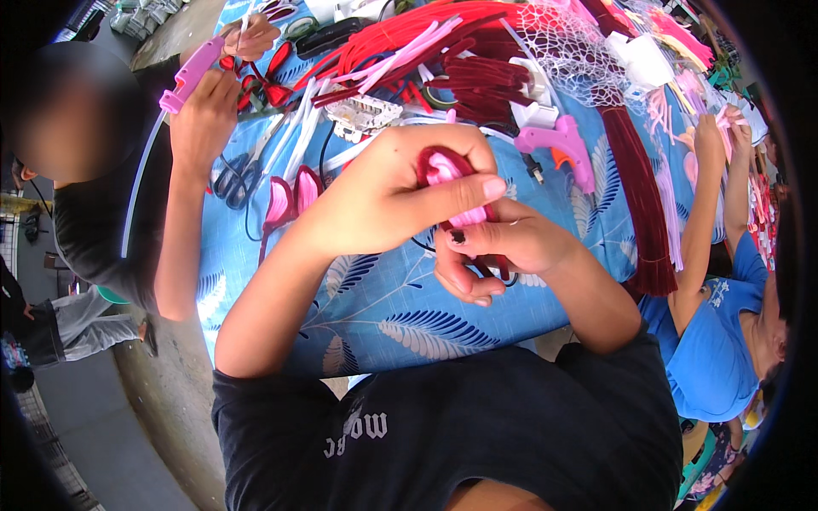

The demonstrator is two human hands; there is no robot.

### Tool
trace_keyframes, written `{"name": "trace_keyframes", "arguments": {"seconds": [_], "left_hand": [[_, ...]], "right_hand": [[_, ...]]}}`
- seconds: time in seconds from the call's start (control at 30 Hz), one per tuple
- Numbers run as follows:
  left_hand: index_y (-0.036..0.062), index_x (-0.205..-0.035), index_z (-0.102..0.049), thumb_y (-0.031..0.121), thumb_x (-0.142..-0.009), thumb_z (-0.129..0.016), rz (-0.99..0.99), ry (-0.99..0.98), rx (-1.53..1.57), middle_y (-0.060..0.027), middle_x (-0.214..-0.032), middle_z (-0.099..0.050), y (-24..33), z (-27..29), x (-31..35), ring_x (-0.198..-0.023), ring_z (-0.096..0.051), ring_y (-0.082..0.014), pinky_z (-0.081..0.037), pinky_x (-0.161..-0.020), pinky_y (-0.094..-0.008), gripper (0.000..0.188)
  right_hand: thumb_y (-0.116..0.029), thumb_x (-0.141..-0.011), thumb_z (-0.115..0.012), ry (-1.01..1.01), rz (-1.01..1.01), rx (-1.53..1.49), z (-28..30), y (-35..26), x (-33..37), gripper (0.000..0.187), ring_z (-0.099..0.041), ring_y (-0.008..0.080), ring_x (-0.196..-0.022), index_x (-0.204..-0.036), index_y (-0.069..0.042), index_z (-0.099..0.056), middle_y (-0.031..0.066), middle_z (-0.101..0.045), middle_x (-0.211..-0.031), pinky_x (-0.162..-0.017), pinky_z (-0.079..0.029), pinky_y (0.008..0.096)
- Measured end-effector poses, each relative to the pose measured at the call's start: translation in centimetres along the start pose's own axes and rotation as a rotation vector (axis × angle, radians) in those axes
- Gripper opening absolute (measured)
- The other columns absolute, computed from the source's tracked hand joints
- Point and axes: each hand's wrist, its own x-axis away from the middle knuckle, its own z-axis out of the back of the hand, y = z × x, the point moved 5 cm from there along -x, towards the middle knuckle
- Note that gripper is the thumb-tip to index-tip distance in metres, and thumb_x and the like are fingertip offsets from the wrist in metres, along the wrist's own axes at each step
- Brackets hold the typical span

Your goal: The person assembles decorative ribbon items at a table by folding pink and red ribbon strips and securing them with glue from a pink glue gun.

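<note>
Both my hands are closed on a fuzzy petal, dark red at the rim and pink inside, made of pipe cleaners. My left hand grips it from above, its thumb pressed along the pink face. My right hand pinches the lower end between thumb and curled fingers. A dark stem seems to hang under the right fingers, mostly hidden. Beside my left forearm lie two similar petals on the table. Right of my hands rests a pink glue gun.
Blue leaf-patterned cloth covers the table. Bundles of red pipe cleaners, dark red ones and white netting lie around. Scissors sit at left. A co-worker's hand holds another glue gun; another person works at right.
</note>
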Motion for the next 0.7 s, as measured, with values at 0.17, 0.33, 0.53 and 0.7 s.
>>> {"name": "trace_keyframes", "arguments": {"seconds": [0.17,0.33,0.53,0.7], "left_hand": [[-0.0003,-0.083,-0.060,0.016,-0.090,-0.066,0.058,-0.018,0.048,-0.0019,-0.076,-0.056,-0.4,-1.2,0.2,-0.071,-0.050,-0.0073,-0.041,-0.064,-0.0236,0.019],[-0.0001,-0.082,-0.064,0.024,-0.093,-0.063,0.227,0.004,0.166,0.0000,-0.063,-0.060,-1.5,-1.6,0.8,-0.060,-0.052,-0.0031,-0.043,-0.054,-0.0222,0.026],[-0.0005,-0.082,-0.065,0.020,-0.094,-0.060,0.189,-0.016,0.162,-0.0004,-0.065,-0.062,-2.3,-0.6,1.1,-0.061,-0.054,-0.0032,-0.044,-0.054,-0.0230,0.025],[-0.0002,-0.082,-0.066,0.019,-0.096,-0.058,0.194,-0.028,0.073,-0.0006,-0.066,-0.062,-1.5,0.5,0.6,-0.060,-0.055,-0.0049,-0.044,-0.054,-0.0235,0.025]], "right_hand": [[-0.025,-0.100,-0.044,-0.149,0.102,-0.183,-0.2,0.3,0.1,0.036,-0.046,0.0136,-0.047,-0.073,-0.002,-0.050,0.0056,-0.046,-0.056,-0.047,-0.042,0.0285],[-0.024,-0.101,-0.043,-0.097,0.084,-0.027,0.2,0.3,0.2,0.035,-0.046,0.0125,-0.046,-0.076,-0.001,-0.051,0.0052,-0.047,-0.057,-0.045,-0.042,0.0273],[-0.022,-0.098,-0.051,0.144,-0.012,0.124,0.2,-0.7,0.3,0.031,-0.052,0.0112,-0.050,-0.079,0.001,-0.057,0.0058,-0.056,-0.063,-0.047,-0.044,0.0259],[-0.012,-0.089,-0.066,0.412,0.085,0.351,2.1,-1.6,1.1,0.017,-0.059,0.0093,-0.059,-0.090,0.004,-0.065,0.0071,-0.065,-0.074,-0.054,-0.046,0.0232]]}}
